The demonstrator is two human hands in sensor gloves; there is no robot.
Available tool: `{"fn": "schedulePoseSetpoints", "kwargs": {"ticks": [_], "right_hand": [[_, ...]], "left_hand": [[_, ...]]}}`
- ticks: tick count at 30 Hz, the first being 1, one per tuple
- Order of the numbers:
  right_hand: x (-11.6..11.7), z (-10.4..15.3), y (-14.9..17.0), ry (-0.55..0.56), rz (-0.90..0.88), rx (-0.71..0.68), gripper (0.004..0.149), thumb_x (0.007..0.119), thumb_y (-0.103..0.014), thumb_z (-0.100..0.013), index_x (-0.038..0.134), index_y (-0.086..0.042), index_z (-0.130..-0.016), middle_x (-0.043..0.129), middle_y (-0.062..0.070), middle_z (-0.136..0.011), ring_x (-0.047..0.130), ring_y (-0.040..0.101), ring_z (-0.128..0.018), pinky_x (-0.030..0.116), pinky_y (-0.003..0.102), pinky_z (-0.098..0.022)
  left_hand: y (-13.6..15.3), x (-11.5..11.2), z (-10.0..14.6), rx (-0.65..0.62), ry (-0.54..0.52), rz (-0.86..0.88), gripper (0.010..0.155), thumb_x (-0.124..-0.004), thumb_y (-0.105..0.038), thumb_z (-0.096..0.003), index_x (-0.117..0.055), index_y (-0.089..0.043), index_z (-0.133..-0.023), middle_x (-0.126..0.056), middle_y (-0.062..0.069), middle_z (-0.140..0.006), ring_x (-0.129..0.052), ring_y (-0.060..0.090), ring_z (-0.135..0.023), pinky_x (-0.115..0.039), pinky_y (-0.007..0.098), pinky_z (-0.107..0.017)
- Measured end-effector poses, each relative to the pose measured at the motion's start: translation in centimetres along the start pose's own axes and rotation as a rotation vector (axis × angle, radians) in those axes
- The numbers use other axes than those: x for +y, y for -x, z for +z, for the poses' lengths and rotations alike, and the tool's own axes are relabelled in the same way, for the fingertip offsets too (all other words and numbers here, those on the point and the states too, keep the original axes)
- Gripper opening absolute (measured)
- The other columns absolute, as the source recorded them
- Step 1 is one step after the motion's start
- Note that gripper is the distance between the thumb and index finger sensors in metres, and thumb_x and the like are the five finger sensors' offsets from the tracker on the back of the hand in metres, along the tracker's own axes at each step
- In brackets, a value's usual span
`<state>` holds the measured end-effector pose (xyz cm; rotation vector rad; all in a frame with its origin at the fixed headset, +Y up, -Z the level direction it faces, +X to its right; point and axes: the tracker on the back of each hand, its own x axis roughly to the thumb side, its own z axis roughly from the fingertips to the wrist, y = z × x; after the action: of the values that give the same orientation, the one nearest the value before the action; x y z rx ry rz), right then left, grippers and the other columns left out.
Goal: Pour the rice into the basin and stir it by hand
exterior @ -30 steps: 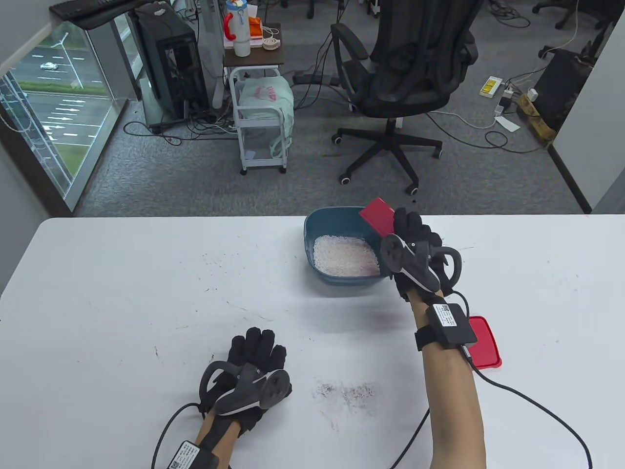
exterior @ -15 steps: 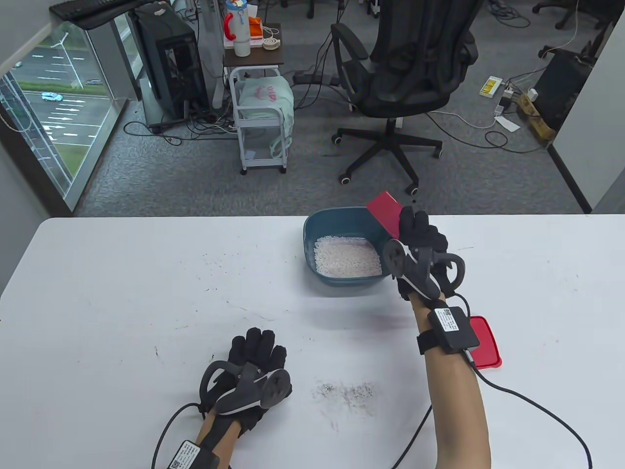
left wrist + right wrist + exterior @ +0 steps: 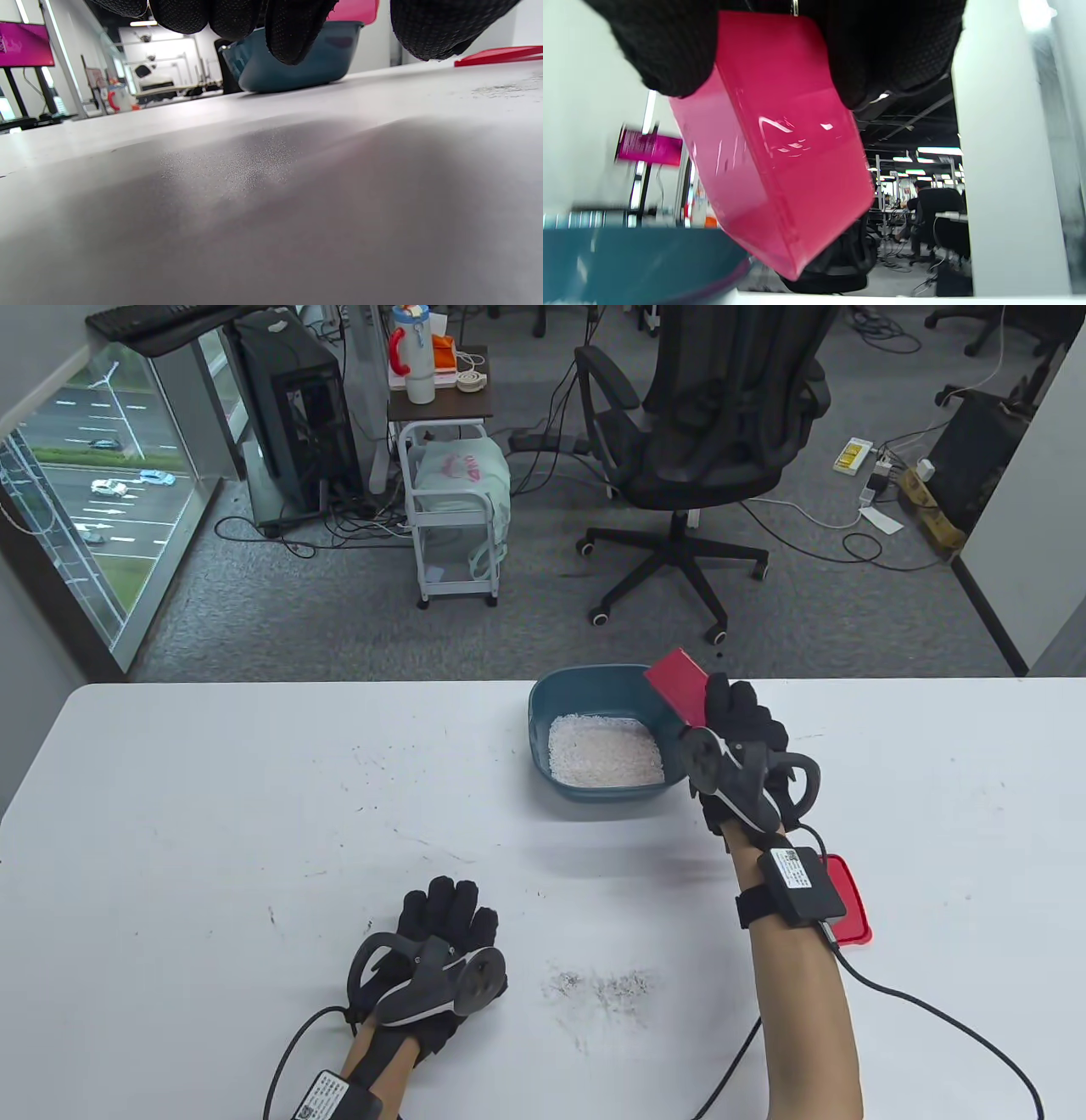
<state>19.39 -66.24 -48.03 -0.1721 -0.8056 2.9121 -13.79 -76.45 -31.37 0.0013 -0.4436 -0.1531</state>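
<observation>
A teal basin (image 3: 543, 711) sits at the far middle of the white table with a bed of white rice (image 3: 604, 752) in it. My right hand (image 3: 736, 723) grips a red box (image 3: 677, 684), tilted over the basin's right rim. In the right wrist view the red box (image 3: 780, 165) fills the middle, pinched between thumb and fingers, with the basin's rim (image 3: 640, 262) below it. My left hand (image 3: 445, 918) rests flat on the table near the front edge, holding nothing. Seen from the left wrist, the basin (image 3: 297, 63) stands beyond its fingertips (image 3: 292, 29).
A red lid (image 3: 852, 904) lies on the table by my right forearm, also seen as the red lid (image 3: 498, 56) from the left wrist. A smudge of dark specks (image 3: 604, 986) marks the table right of my left hand. Beyond the far edge stand an office chair (image 3: 704, 432) and a small cart (image 3: 454, 504).
My right hand has drawn the red box slightly right and toward me, off the basin's middle toward its right rim. The left hand has not moved.
</observation>
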Motion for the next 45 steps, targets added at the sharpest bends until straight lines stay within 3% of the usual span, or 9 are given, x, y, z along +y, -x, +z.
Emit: {"fn": "schedulePoseSetpoints", "kwargs": {"ticks": [5, 9, 14, 20, 24, 29, 34, 38, 45], "right_hand": [[0.5, -0.5, 6.2, -0.224, -0.484, 0.328, 0.076, 0.087, -0.045, -0.033, 0.062, -0.01, -0.096, 0.066, 0.026, -0.09, 0.094, 0.046, -0.058, 0.082, 0.059, -0.043], [1.5, 0.5, 11.0, -0.278, -0.699, 0.577, 0.075, 0.086, -0.045, -0.034, 0.062, -0.008, -0.095, 0.065, 0.028, -0.088, 0.093, 0.047, -0.056, 0.081, 0.06, -0.041], [3.9, 2.1, 14.9, -0.527, -0.669, 0.781, 0.075, 0.084, -0.045, -0.035, 0.061, -0.006, -0.095, 0.064, 0.031, -0.087, 0.093, 0.048, -0.055, 0.081, 0.06, -0.04], [5.3, 3.3, 16.3, -0.625, -0.742, 0.864, 0.074, 0.082, -0.042, -0.037, 0.06, -0.003, -0.095, 0.064, 0.034, -0.086, 0.094, 0.049, -0.054, 0.082, 0.06, -0.039], [4.8, 3.5, 16.6, -0.678, -0.655, 0.852, 0.077, 0.081, -0.043, -0.038, 0.056, 0.0, -0.097, 0.059, 0.036, -0.088, 0.093, 0.049, -0.054, 0.082, 0.059, -0.039], [1.1, 2.9, 16.2, -0.543, -0.323, 0.703, 0.078, 0.078, -0.045, -0.038, 0.053, -0.002, -0.098, 0.054, 0.034, -0.093, 0.094, 0.046, -0.055, 0.083, 0.056, -0.039], [-4.5, 4.3, 15.2, -0.395, -0.413, 0.455, 0.072, 0.077, -0.042, -0.039, 0.059, -0.004, -0.097, 0.058, 0.033, -0.093, 0.093, 0.047, -0.059, 0.082, 0.058, -0.04], [-8.0, 7.7, 14.5, -0.269, -0.553, 0.25, 0.068, 0.076, -0.04, -0.039, 0.063, -0.005, -0.096, 0.062, 0.031, -0.093, 0.092, 0.049, -0.062, 0.081, 0.06, -0.042], [-8.3, 14.1, 13.9, -0.247, -0.532, 0.005, 0.065, 0.076, -0.039, -0.039, 0.067, -0.006, -0.095, 0.064, 0.03, -0.093, 0.092, 0.05, -0.064, 0.08, 0.062, -0.044]], "left_hand": [[0.0, -0.1, 0.0, 0.0, 0.001, 0.002, 0.083, -0.076, -0.065, -0.037, -0.07, -0.019, -0.106, -0.053, 0.022, -0.117, -0.053, 0.055, -0.106, -0.052, 0.073, -0.073], [-0.1, -0.1, -0.1, -0.003, 0.003, 0.001, 0.083, -0.076, -0.065, -0.0371, -0.07, -0.019, -0.106, -0.053, 0.022, -0.117, -0.053, 0.055, -0.106, -0.052, 0.072, -0.073], [-0.1, -0.3, -0.1, -0.004, 0.013, 0.005, 0.083, -0.076, -0.065, -0.0372, -0.07, -0.019, -0.106, -0.053, 0.022, -0.117, -0.053, 0.055, -0.106, -0.052, 0.072, -0.074], [-0.1, -0.4, -0.1, -0.002, 0.024, 0.004, 0.083, -0.076, -0.065, -0.0371, -0.07, -0.019, -0.106, -0.053, 0.022, -0.117, -0.053, 0.055, -0.106, -0.052, 0.073, -0.073], [-0.1, -0.4, -0.1, -0.003, 0.029, 0.002, 0.083, -0.076, -0.065, -0.0372, -0.07, -0.019, -0.106, -0.053, 0.022, -0.117, -0.053, 0.055, -0.106, -0.052, 0.073, -0.073], [0.3, -0.2, 0.0, 0.008, 0.012, 0.022, 0.083, -0.076, -0.065, -0.0369, -0.07, -0.018, -0.106, -0.053, 0.022, -0.117, -0.053, 0.055, -0.106, -0.052, 0.073, -0.073], [1.2, 0.3, 0.3, 0.037, -0.019, 0.093, 0.083, -0.076, -0.065, -0.0369, -0.07, -0.018, -0.106, -0.054, 0.022, -0.116, -0.054, 0.056, -0.106, -0.053, 0.072, -0.073], [3.3, 2.9, 0.3, 0.12, -0.156, 0.269, 0.084, -0.076, -0.065, -0.0375, -0.069, -0.019, -0.107, -0.055, 0.022, -0.117, -0.056, 0.055, -0.106, -0.056, 0.071, -0.073], [5.9, 7.5, -6.5, 0.276, -0.162, 0.506, 0.084, -0.074, -0.067, -0.0388, -0.065, -0.022, -0.109, -0.059, 0.018, -0.117, -0.08, 0.041, -0.095, -0.076, 0.056, -0.067]]}}
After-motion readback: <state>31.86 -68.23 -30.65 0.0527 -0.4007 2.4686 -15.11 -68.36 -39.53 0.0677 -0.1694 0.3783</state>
